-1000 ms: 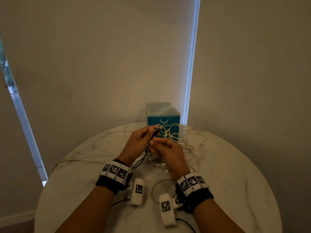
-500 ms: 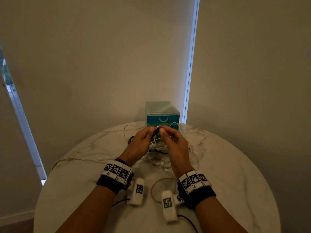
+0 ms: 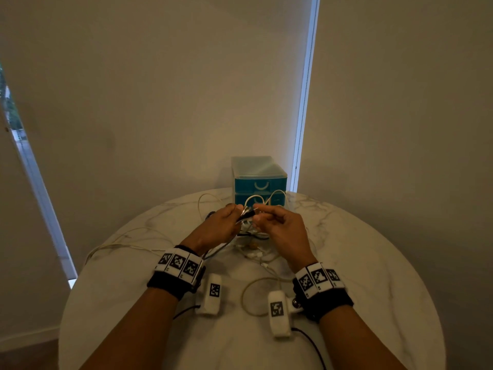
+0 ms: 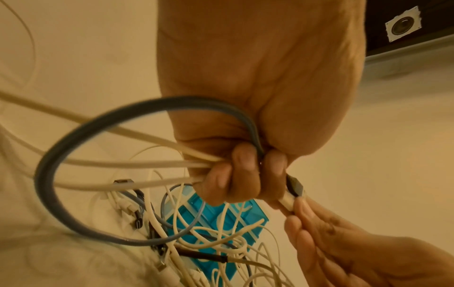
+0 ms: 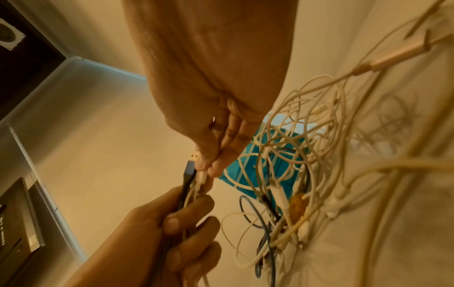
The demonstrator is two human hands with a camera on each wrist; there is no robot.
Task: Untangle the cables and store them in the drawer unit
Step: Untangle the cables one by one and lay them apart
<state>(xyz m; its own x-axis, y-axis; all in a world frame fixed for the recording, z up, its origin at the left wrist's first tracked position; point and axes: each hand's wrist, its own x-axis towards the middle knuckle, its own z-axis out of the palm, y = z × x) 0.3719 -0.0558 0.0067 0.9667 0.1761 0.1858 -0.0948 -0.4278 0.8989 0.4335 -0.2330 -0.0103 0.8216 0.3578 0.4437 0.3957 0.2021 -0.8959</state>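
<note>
A tangle of white, blue and dark cables [image 3: 253, 236] lies on the round marble table [image 3: 373, 276], in front of the teal drawer unit [image 3: 260, 182]. My left hand [image 3: 221, 225] is lifted above the pile and grips a bundle: a thick blue cable [image 4: 61, 147] looped beneath it and several white cables [image 4: 147, 165]. My right hand [image 3: 277, 225] meets it from the right and pinches a white connector [image 5: 202, 177] at the bundle's tip, next to the blue cable's plug [image 5: 189, 170]. The drawers look closed.
One white cable [image 3: 120, 244] trails to the table's left edge and another loops [image 3: 256, 295] between my wrists. Drawn blinds and a wall stand right behind the drawer unit. Bare tabletop lies to the right and near me.
My right hand rose from below the left hand's fingers to their level and took hold of a connector at the bundle's tip. The left hand kept its grip and shifted a little.
</note>
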